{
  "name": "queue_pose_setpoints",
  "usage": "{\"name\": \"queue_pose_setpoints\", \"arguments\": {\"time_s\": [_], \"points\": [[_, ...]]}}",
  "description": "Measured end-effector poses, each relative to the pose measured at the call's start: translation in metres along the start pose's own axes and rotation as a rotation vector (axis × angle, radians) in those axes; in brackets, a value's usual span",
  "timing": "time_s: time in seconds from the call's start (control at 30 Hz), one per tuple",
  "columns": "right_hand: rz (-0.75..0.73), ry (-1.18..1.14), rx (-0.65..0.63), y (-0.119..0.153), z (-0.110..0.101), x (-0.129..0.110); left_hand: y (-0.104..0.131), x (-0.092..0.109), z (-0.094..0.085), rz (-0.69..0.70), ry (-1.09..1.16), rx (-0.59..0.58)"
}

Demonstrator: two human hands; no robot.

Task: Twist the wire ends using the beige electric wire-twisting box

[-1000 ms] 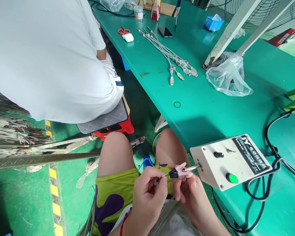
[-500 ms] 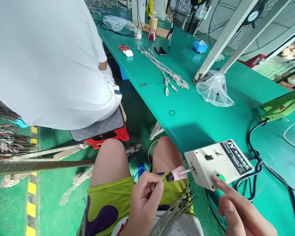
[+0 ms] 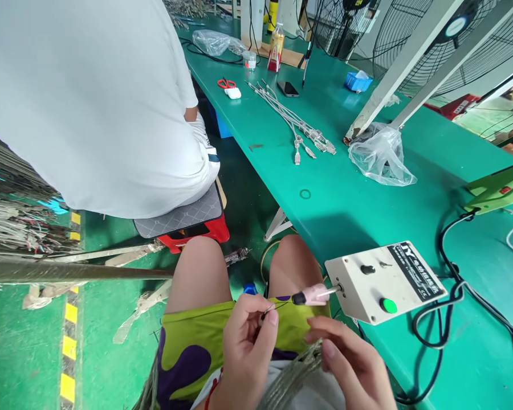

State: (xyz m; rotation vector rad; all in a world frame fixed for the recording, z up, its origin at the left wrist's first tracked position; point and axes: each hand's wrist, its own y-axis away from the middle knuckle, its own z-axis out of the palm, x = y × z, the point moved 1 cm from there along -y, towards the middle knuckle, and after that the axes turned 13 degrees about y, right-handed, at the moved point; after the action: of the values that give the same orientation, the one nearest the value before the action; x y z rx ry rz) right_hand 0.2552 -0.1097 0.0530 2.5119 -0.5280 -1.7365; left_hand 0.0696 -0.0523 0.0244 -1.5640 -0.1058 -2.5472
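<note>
My left hand (image 3: 250, 336) pinches a thin dark wire end (image 3: 276, 306) between thumb and forefinger, just left of the black tip of a pink spindle (image 3: 314, 295). That spindle sticks out of a white control box (image 3: 382, 282) with a black knob and a green button (image 3: 388, 306). On my lap lies a bundle of grey cables (image 3: 288, 378). My right hand (image 3: 350, 359) is at the bundle's upper end, thumb and fingers curved around the cable ends; whether it grips any of them is unclear.
A person in a white shirt (image 3: 98, 108) sits at the left on a red stool (image 3: 216, 228). The green table (image 3: 273, 165) holds white USB cables (image 3: 299, 122), a plastic bag (image 3: 382, 154), a phone (image 3: 288, 89), a bottle (image 3: 276, 48) and a green tool (image 3: 500, 185). Black cords (image 3: 442, 319) lie beside the box.
My right hand has left the green button and moved left to the cable bundle. My left hand has drawn slightly away from the spindle tip. The view has shifted a little.
</note>
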Motion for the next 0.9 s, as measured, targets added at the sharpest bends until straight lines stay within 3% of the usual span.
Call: {"name": "queue_pose_setpoints", "arguments": {"time_s": [0.1,0.2,0.43,0.6,0.9], "points": [[0.199,-0.194,-0.177,-0.015,0.017,0.009,-0.001,0.004,0.003,0.032,-0.015,-0.028],[0.282,-0.391,-0.251,-0.023,0.024,0.013,-0.002,0.005,0.005,-0.029,0.003,-0.048],[0.313,-0.656,-0.200,-0.042,0.030,-0.006,-0.006,0.001,0.006,-0.113,0.026,-0.064],[0.326,-0.758,-0.179,-0.041,0.040,-0.015,-0.006,-0.003,0.007,-0.161,0.058,-0.075],[0.305,-0.748,-0.041,-0.042,0.048,-0.010,-0.007,-0.007,0.010,-0.226,0.133,-0.094]]}}
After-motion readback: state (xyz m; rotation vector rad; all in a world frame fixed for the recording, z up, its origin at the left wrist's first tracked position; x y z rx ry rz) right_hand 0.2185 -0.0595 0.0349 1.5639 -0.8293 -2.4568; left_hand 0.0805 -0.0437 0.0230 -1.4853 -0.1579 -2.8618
